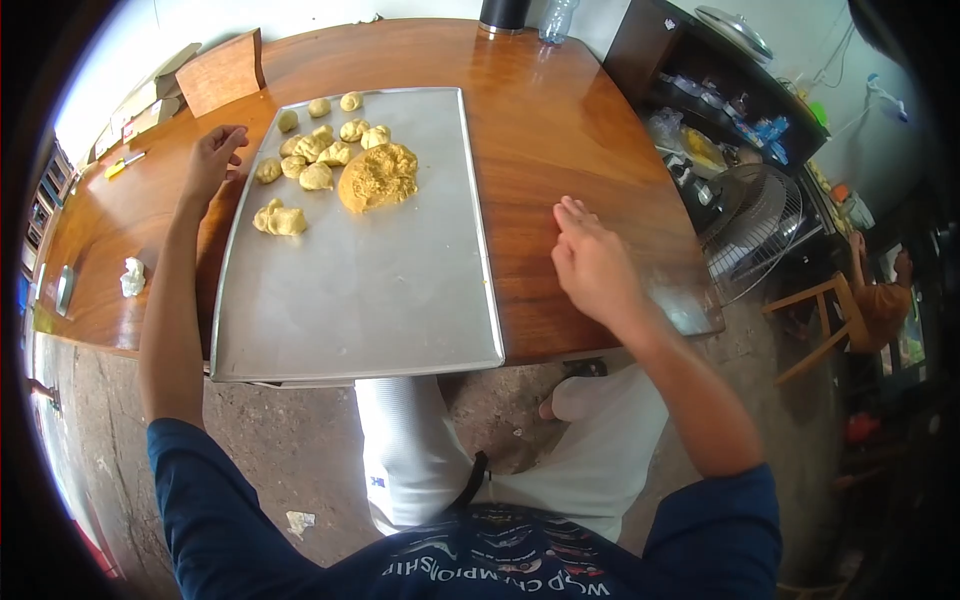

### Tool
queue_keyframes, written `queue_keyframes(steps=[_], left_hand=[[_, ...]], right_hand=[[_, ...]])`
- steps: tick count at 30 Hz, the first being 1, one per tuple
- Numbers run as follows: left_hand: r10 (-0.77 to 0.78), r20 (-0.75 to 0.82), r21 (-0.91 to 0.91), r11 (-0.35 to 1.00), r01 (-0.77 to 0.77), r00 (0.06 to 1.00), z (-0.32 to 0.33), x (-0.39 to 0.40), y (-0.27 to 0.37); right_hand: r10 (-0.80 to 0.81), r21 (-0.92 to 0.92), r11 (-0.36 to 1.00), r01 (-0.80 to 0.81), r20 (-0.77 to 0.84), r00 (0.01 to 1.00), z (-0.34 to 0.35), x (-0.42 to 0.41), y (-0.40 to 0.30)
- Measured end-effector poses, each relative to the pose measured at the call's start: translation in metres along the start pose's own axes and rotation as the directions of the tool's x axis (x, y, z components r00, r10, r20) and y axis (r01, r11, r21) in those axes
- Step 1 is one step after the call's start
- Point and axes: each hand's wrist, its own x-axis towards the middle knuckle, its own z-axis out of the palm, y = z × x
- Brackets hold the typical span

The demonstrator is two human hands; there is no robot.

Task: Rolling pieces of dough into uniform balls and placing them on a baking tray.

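A metal baking tray [375, 300] lies on the wooden table before me. On its far left part sit several small lumps and balls of yellow dough [316, 176], some rounded, others rough. Beside them rests one large yellow dough mass [379, 178] with a torn, rough top. A knobbly dough piece [281, 219] lies nearer to me by the tray's left edge. My left hand [219, 154] is raised just left of the tray, fingers bent, with nothing visible in it. Over the table to the right of the tray, my right hand [592, 259] is empty, its fingers extended and close together.
A yellow-handled knife [124, 165], a crumpled white tissue [133, 277] and a small round lid [64, 290] lie on the table's left. A dark cylinder [502, 15] and a plastic bottle [556, 21] stand at the back. A fan [750, 217] stands right; another person [881, 307] is beyond.
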Motion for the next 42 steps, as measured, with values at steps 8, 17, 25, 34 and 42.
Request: queue_keyframes(steps=[8, 17, 25, 34, 42], left_hand=[[-0.013, 0.006, 0.018, 1.000, 0.013, 1.000, 0.001, 0.001, -0.005], [-0.016, 0.026, 0.025, 1.000, 0.015, 1.000, 0.002, 0.001, -0.004], [-0.002, 0.038, 0.007, 1.000, 0.002, 0.999, 0.005, 0.003, 0.002], [0.003, 0.039, 0.001, 1.000, -0.003, 0.999, 0.004, 0.006, 0.000], [0.008, 0.061, -0.004, 1.000, -0.007, 0.998, 0.006, 0.008, -0.002]], right_hand=[[-0.018, -0.014, 1.000, 0.018, -0.014, 1.000, 0.006, 0.008, -0.006], [0.033, -0.013, 0.999, -0.032, 0.059, 0.998, 0.008, 0.019, 0.007], [0.123, -0.104, 0.988, -0.114, 0.080, 0.989, 0.011, 0.042, 0.028], [0.091, -0.120, 0.989, -0.081, 0.078, 0.993, 0.004, 0.040, 0.042], [0.100, -0.064, 0.993, -0.098, 0.038, 0.994, -0.002, 0.030, 0.052]])
